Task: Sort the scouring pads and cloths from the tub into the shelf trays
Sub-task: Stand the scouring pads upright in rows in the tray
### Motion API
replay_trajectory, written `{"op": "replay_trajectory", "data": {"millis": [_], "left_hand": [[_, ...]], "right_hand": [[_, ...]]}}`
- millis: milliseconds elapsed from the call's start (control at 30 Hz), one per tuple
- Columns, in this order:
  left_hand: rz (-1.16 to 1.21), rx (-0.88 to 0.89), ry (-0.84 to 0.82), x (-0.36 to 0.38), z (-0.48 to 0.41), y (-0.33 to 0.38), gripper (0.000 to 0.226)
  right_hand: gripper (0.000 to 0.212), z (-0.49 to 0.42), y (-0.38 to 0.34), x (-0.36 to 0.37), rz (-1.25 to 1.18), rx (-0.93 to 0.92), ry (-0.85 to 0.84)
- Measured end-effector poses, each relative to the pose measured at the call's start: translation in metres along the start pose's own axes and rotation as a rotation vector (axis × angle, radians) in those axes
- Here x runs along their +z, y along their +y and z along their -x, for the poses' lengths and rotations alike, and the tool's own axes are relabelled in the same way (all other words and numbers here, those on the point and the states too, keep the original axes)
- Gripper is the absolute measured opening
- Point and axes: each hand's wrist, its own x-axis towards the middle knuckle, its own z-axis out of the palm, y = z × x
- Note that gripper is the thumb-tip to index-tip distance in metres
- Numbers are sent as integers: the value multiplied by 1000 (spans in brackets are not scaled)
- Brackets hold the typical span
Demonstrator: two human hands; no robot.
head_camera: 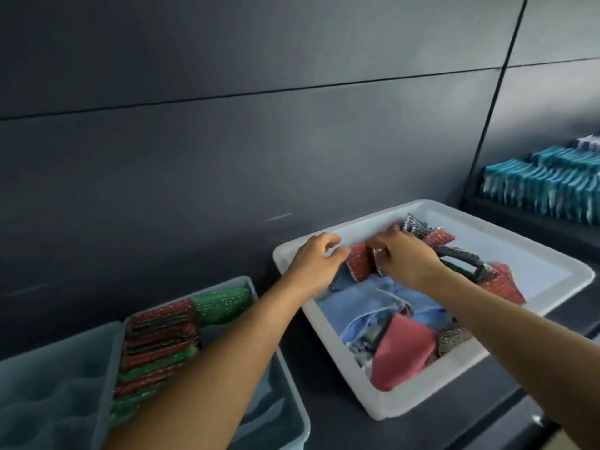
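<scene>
Near left: shelf tray (pixel 279 404), sorted pads (pixel 156 345) stood on edge in row, red and green, packed tight. Far right: white tub (pixel 422 396) holds the rest, blue cloth (pixel 357 306), pink cloth (pixel 402 352). Right hand (pixel 406 258) pinches red scouring pad (pixel 358 266) upright at tub's far-left corner, probably for lifting out. Left hand (pixel 319 258) curled beside it; grip unclear in blur.

teal packs (pixel 548 186) blurred, pad tray (pixel 293 396) cut btm
</scene>
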Motion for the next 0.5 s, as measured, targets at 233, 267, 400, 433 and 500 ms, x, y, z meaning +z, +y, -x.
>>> {"op": "replay_trajectory", "data": {"millis": [233,267,400,433,500], "left_hand": [[-385,-44,-30,60,-65,-4,40],[-477,-8,-24,64,-69,-2,39],[-613,-35,-35,70,-83,4,31],[-618,-67,-46,69,-84,4,28],[-609,-109,-49,66,-85,3,27]], "right_hand": [[55,-54,41,5,184,-136,-157],[56,-58,42,7,224,-157,-176],[46,-65,42,8,417,-208,-158],[45,-64,42,7,422,-214,-147],[43,-60,44,4,409,-229,-145]]}}
